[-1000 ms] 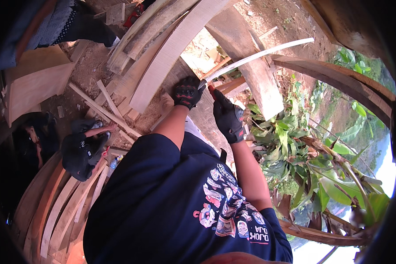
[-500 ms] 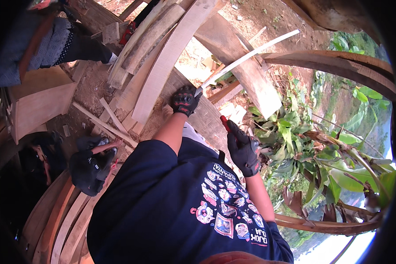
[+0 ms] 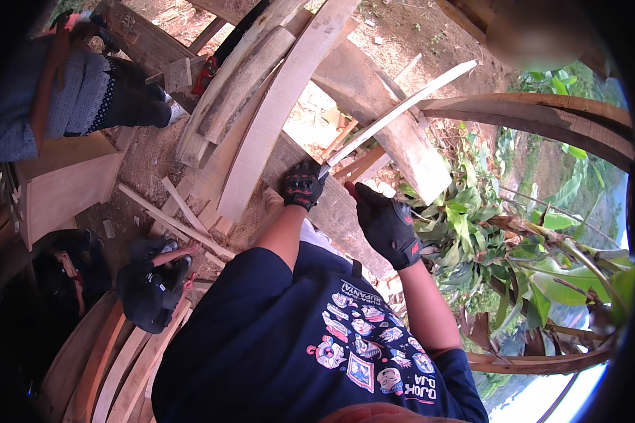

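Note:
My left hand point(image 3: 304, 185), in a black glove with red marks, is closed round the near end of a long, thin pale wood strip point(image 3: 402, 109). The strip slants up to the right, above a thick plank, and looks grey at its held end. My right hand point(image 3: 386, 227), gloved alike, is just right of it, apart from the strip. Its fingers are closed round a slim tool with a reddish end point(image 3: 351, 187); most of the tool is hidden, so its kind does not show. Below both hands lies a weathered wide board point(image 3: 339, 211).
Curved planks point(image 3: 282, 106) are stacked ahead on the left, and a thick plank point(image 3: 388, 120) lies ahead on the right. Leafy plants point(image 3: 466, 218) crowd the right side. A person point(image 3: 152, 282) crouches at left; another person point(image 3: 70, 92) is at the far left beside a wooden box point(image 3: 70, 187).
My right hand has moved slightly up and left, nearer the strip, and turned; less red shows at its fingertips. The left hand still grips the strip. The view has shifted slightly.

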`<state>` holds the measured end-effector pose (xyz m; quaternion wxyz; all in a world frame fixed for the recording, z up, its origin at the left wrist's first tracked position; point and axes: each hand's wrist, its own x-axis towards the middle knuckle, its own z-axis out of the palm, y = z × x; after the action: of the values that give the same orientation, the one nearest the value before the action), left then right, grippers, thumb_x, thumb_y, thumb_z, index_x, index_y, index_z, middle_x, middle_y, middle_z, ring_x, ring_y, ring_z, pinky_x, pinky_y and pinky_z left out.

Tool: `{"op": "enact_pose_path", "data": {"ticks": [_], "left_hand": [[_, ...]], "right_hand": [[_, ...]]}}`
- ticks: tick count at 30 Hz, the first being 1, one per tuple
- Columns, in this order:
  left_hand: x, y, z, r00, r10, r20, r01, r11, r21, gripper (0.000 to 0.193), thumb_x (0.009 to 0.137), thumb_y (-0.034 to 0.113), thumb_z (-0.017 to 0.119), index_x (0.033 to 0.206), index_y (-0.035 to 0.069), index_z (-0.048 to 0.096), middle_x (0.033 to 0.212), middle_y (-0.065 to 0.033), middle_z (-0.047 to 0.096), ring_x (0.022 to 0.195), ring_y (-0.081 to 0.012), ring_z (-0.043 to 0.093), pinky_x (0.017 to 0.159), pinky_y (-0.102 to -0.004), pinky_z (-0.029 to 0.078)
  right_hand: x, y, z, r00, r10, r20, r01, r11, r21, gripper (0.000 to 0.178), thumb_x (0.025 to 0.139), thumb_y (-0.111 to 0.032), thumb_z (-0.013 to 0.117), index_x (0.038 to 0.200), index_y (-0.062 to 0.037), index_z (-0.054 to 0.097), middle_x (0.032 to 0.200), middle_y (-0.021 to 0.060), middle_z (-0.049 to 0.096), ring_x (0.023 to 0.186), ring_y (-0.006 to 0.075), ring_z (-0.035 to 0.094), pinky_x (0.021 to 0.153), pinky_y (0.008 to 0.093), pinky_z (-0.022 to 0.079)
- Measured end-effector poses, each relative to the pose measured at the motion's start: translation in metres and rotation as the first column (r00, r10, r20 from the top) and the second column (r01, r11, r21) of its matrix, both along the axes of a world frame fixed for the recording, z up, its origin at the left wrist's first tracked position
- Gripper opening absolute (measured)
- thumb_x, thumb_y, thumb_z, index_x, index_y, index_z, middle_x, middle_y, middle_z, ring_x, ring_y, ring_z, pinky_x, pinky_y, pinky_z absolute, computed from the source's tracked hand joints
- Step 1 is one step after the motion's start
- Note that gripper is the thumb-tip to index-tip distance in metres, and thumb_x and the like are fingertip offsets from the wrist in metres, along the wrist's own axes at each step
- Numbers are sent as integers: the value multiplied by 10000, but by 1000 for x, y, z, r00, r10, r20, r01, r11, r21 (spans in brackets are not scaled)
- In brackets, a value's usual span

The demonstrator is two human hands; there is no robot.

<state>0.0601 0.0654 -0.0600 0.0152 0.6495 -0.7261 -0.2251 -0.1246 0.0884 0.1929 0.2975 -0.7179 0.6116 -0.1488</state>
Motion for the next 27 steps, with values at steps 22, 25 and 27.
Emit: {"op": "enact_pose_path", "data": {"ticks": [22, 25, 27], "left_hand": [[6, 1, -24, 998, 12, -59, -14, 999, -32, 510, 1019, 595, 623, 1220, 141, 737, 1141, -184, 762, 1067, -391, 737, 884, -552, 592], [29, -20, -17, 996, -65, -68, 69, 995, 68, 605, 982, 658, 646, 1263, 129, 733, 1156, -184, 752, 1069, -390, 736, 875, -565, 588], [39, -29, -11, 993, -77, -86, 96, 966, 239, 646, 976, 647, 665, 1353, 125, 714, 1261, -184, 731, 1103, -402, 722, 890, -569, 587]], "right_hand": [[5, -39, -3, 998, -53, -39, 55, 997, 53, 279, 1036, -253, 637, 1191, -111, 820, 987, 218, 787, 887, 422, 760, 791, 480, 607], [-17, -36, -1, 979, -194, 66, 174, 957, 234, 341, 1047, -293, 634, 1305, -141, 797, 1042, 216, 800, 942, 383, 782, 840, 441, 603], [-23, -19, -12, 973, -222, 56, 208, 960, 188, 350, 1045, -302, 627, 1296, -118, 787, 1083, 221, 794, 978, 390, 781, 853, 472, 606]]}}
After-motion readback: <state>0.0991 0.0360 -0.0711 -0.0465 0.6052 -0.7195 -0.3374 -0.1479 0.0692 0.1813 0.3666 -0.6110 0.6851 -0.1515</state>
